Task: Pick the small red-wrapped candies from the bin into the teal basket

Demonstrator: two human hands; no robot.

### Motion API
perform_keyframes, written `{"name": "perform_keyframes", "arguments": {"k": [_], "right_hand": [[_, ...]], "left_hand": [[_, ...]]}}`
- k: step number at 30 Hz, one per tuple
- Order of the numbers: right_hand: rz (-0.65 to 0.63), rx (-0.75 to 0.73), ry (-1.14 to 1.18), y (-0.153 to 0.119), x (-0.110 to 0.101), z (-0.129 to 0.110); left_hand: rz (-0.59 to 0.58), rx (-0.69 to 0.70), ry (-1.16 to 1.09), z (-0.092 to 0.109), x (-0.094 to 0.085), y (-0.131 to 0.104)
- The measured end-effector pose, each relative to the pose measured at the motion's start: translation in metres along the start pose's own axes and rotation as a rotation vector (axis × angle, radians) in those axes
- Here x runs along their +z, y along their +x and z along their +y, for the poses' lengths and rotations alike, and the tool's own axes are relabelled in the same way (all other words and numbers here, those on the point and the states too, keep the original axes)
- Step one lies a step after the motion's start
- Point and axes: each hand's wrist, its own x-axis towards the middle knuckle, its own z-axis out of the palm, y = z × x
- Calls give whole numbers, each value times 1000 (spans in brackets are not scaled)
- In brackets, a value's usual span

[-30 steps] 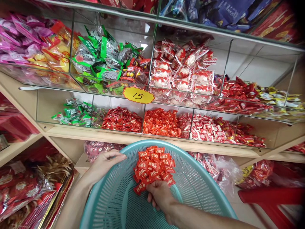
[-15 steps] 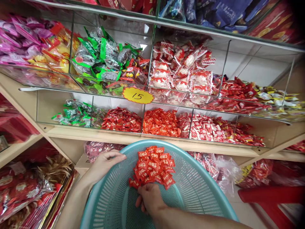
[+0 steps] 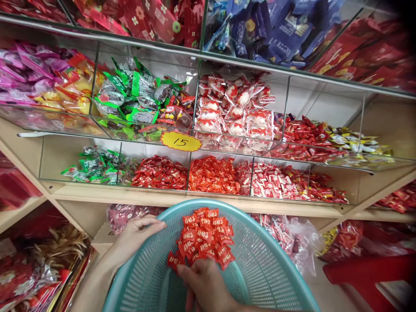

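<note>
A teal plastic basket (image 3: 273, 251) with perforated sides is in front of me, below the shelves. My left hand (image 3: 139, 232) grips its rim on the left side, fingers curled over the edge. Inside, a pile of small red-wrapped candies (image 3: 204, 236) lies against the far wall. My right hand (image 3: 209, 281) reaches into the basket at the near edge of the pile, its fingers closed. One red-wrapped candy sits at its thumb and forefinger; the other fingertips are partly hidden.
Glass-fronted shelf bins hold green-wrapped candies (image 3: 94, 164), orange-red candies (image 3: 212, 175) and white-and-red candies (image 3: 273, 180). A yellow "15" price tag (image 3: 181, 141) hangs above. Bagged candies (image 3: 286, 238) lie below the shelf, and a red stool (image 3: 370, 275) stands at right.
The view has tilted up a little, so shelves and basket appear lower. My right hand has stayed at the near edge of the pile; my left hand keeps its hold on the rim.
</note>
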Motion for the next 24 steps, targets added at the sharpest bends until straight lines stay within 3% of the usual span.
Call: {"name": "perform_keyframes", "arguments": {"k": [4, 8, 10, 12, 15, 19, 24], "right_hand": [[73, -361, -176, -6, -43, -51], [161, -585, -482, 21, -99, -108], [342, -689, -659, 43, -123, -127], [490, -664, -790, 65, -141, -140], [573, -516, -897, 93, -151, -150], [588, -429, -922, 112, -142, -155], [611, -333, -940, 116, -127, -158]], "left_hand": [[7, 1, -11, 0, 1, 0], [-3, 12, -1, 1, 0, 0], [-11, 14, -13, 1, 0, 0], [-8, 13, -27, 0, 0, 0], [12, 29, -24, 0, 1, 0], [3, 28, -31, 1, 0, 0], [8, 23, -35, -2, -1, 2]]}}
